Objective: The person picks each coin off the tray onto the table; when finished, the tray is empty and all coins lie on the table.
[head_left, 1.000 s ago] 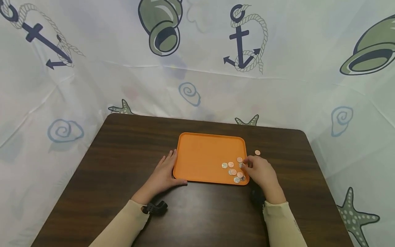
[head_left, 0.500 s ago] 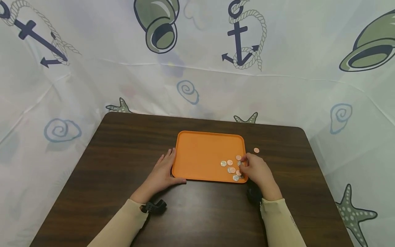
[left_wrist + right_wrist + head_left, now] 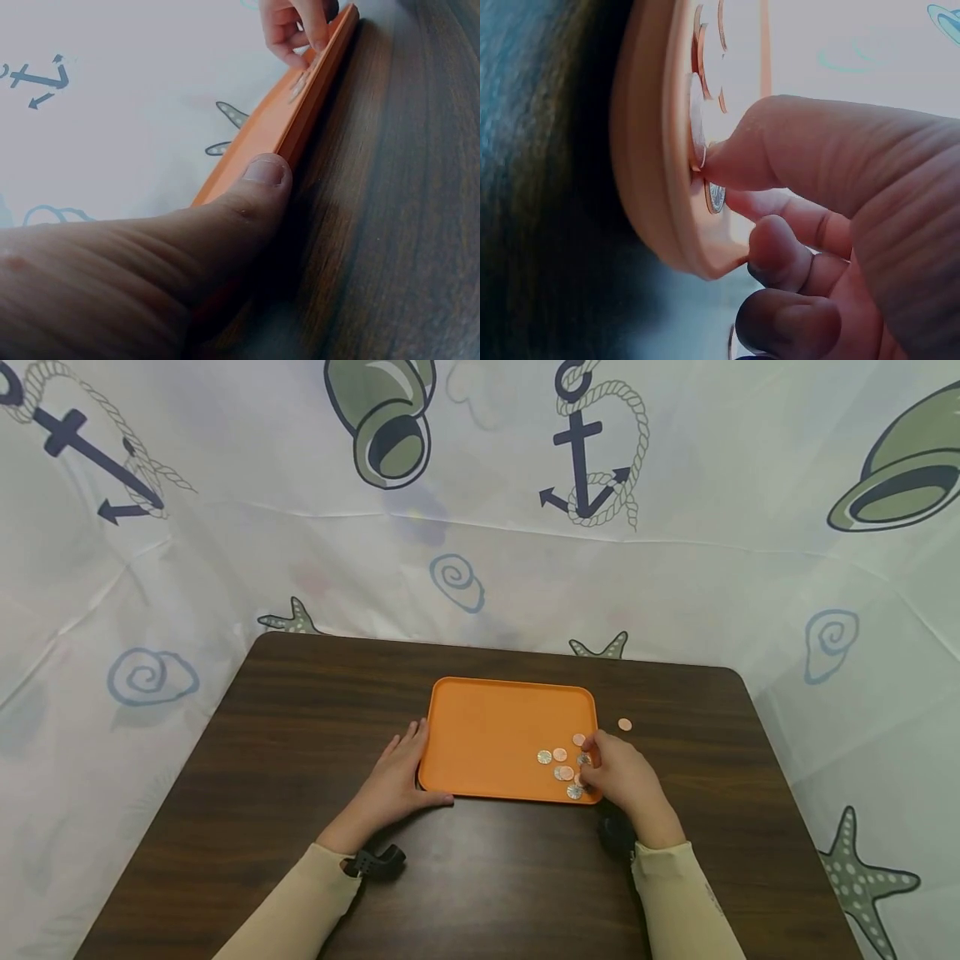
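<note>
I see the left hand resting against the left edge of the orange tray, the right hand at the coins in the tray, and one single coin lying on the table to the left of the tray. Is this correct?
Not quite: the single coin lies on the table to the right of the orange tray, as the head view shows. The left hand does rest against the tray's left edge, and the right hand is at the coins in the tray.

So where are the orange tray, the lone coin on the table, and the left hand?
orange tray (image 3: pixel 487 735), head view, bare floor.
lone coin (image 3: pixel 625 724), head view, its face.
left hand (image 3: pixel 393 785), head view, back of hand.
</note>
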Available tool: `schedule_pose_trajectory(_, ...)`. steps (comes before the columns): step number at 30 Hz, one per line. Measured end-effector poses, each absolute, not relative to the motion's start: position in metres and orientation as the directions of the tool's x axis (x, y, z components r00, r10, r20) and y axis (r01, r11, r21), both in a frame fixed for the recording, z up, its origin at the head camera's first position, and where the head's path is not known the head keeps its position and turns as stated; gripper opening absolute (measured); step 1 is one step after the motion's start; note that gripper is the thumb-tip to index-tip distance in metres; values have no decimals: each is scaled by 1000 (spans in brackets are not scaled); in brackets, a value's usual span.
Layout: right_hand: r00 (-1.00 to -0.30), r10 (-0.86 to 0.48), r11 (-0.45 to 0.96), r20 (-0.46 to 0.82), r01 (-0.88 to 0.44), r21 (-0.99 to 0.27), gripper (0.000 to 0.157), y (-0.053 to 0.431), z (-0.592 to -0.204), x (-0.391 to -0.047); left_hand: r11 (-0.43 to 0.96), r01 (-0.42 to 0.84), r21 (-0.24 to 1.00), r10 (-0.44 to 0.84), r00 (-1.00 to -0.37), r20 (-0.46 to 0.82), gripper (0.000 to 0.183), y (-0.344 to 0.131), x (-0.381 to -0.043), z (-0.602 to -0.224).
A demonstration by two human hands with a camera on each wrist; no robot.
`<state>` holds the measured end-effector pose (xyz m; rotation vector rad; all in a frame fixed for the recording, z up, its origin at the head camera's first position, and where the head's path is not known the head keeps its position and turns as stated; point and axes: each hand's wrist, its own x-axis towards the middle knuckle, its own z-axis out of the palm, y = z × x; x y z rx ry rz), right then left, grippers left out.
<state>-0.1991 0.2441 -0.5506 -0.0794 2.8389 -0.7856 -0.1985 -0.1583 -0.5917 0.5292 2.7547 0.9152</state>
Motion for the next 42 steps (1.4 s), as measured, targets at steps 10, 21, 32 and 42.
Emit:
schedule_pose_trajectory(10, -976, -103, 843, -193, 18, -538, 18, 245, -549, -198, 742, 275, 612, 393, -917, -65, 141, -158, -198, -592)
schedule_pose_trajectory(21, -991, -128, 774, -41, -74, -629, 5, 252, -538, -199, 743, 271, 612, 383, -922, -57, 141, -161, -197, -590)
schedule_pose_trajectory(32, -897, 422, 502, 135, 107, -858, 30, 327, -552, -209, 725, 229, 650, 371, -925, -88, 140, -162, -193, -588)
schedule_pose_trajectory(42, -876, 473, 48, -94, 133, -990, 27, 356, -587, -217, 726, 229, 648, 375, -922, -94, 139, -158, -195, -587)
